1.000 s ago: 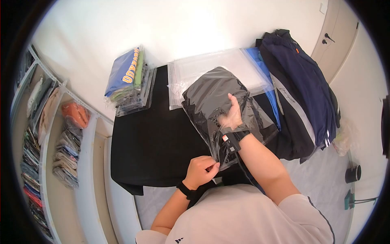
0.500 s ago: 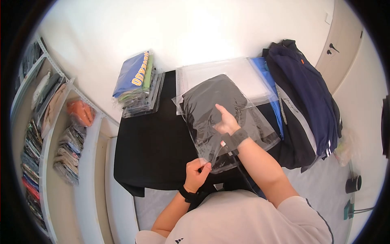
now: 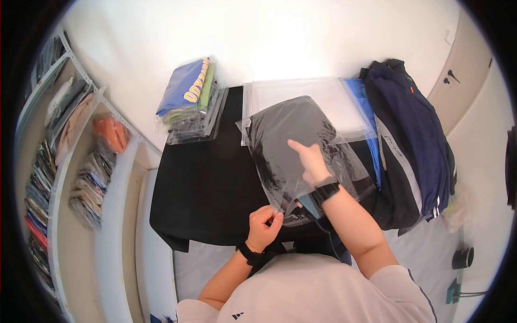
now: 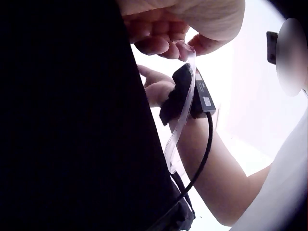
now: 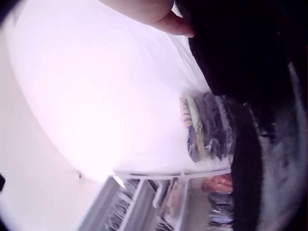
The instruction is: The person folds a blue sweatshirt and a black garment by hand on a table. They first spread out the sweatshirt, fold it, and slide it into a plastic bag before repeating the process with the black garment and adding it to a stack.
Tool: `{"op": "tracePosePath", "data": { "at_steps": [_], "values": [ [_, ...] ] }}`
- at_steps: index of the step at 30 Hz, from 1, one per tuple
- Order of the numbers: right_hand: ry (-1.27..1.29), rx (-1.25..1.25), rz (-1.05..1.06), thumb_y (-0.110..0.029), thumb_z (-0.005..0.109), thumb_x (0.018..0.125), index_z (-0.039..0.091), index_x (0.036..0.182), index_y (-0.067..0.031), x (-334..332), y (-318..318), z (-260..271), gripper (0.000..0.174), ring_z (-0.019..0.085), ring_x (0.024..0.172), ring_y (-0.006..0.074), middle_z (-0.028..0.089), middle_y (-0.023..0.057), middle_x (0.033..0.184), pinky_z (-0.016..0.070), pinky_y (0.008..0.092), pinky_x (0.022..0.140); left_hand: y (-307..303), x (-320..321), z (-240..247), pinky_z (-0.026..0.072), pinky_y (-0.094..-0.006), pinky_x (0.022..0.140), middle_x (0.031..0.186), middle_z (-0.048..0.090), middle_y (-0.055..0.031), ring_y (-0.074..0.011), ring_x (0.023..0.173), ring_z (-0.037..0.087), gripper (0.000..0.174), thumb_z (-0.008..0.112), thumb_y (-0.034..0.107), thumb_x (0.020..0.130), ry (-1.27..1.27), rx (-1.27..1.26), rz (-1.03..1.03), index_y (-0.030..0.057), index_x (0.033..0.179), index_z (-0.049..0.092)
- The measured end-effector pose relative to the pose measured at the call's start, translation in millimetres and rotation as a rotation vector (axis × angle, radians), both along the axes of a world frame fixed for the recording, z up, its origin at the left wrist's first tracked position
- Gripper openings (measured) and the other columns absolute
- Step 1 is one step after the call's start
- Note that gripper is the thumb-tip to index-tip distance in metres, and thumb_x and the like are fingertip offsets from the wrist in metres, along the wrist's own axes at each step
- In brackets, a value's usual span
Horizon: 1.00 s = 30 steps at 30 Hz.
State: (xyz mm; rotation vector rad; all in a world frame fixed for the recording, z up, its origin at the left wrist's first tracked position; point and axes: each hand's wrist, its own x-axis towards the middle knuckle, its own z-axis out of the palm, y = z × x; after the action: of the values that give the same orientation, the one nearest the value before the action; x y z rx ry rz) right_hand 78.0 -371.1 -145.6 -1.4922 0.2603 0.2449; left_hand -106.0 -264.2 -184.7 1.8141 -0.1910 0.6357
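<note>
A dark folded garment in a clear plastic bag [image 3: 293, 134] lies on the black-covered table. My left hand [image 3: 263, 229] pinches the bag's near edge; the left wrist view shows the fingers [image 4: 168, 45] of that hand on a clear plastic strip [image 4: 183, 120]. Over the bag's middle is my right hand [image 3: 314, 164], its thumb extended to the left and the other fingers partly hidden. Dark material [image 5: 240, 48] fills the upper right of the right wrist view, beside the thumb of my right hand [image 5: 149, 12].
Bagged clothes [image 3: 188, 99] are stacked at the table's back left. Clear bags [image 3: 307, 89] lie behind the garment. Dark trousers [image 3: 412, 129] and something blue [image 3: 362, 97] are on the right. Shelves [image 3: 75, 177] with bagged clothes stand left; a cable hangs from my right wrist.
The bag's dark surface looks flatter than a second ago. My right hand has shifted slightly right over it, its thumb now pointing further left. My left hand still pinches the near edge.
</note>
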Motion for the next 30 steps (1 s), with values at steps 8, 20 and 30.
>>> {"op": "tracePosePath", "data": {
  "at_steps": [8,20,30],
  "values": [
    [-0.992,-1.068,0.463,-0.023,0.075,0.07,0.037,0.137,-0.006,-17.4,-1.9,16.7,0.078,0.036,0.13,0.0321,0.04,0.0185,0.137,0.0313,0.046,0.105,-0.1,3.3,3.6,0.0356,-0.0285,0.048,0.063,0.051,-0.0082,-0.0191,0.051,0.046,0.012,0.06,0.004,0.082,-0.079,0.053,-0.088,-0.0007,0.071,0.057],
    [-0.917,-1.474,0.784,-0.033,0.064,0.084,0.033,0.142,-0.0301,-4.8,59.2,4.6,0.066,0.022,0.138,0.038,0.024,0.0146,0.15,0.022,0.0651,0.104,5.0,-0.1,2.3,0.0434,-0.0299,0.056,0.068,0.059,-0.0103,-0.0222,0.06,0.056,0.014,0.058,0.007,0.084,0.037,0.079,-0.155,-0.0008,0.073,0.061],
    [-0.95,-1.04,0.713,-0.022,0.062,0.081,0.015,0.148,-0.0135,7.3,43.9,2.9,0.082,0.021,0.136,0.0428,0.026,0.0259,0.145,0.0208,0.0592,0.107,8.1,1.2,2.7,0.0352,-0.0291,0.049,0.057,0.049,-0.0076,-0.0171,0.052,0.046,0.016,0.059,0.002,0.081,0.158,-0.195,-0.074,-0.0023,0.065,0.056]
  ]
}}
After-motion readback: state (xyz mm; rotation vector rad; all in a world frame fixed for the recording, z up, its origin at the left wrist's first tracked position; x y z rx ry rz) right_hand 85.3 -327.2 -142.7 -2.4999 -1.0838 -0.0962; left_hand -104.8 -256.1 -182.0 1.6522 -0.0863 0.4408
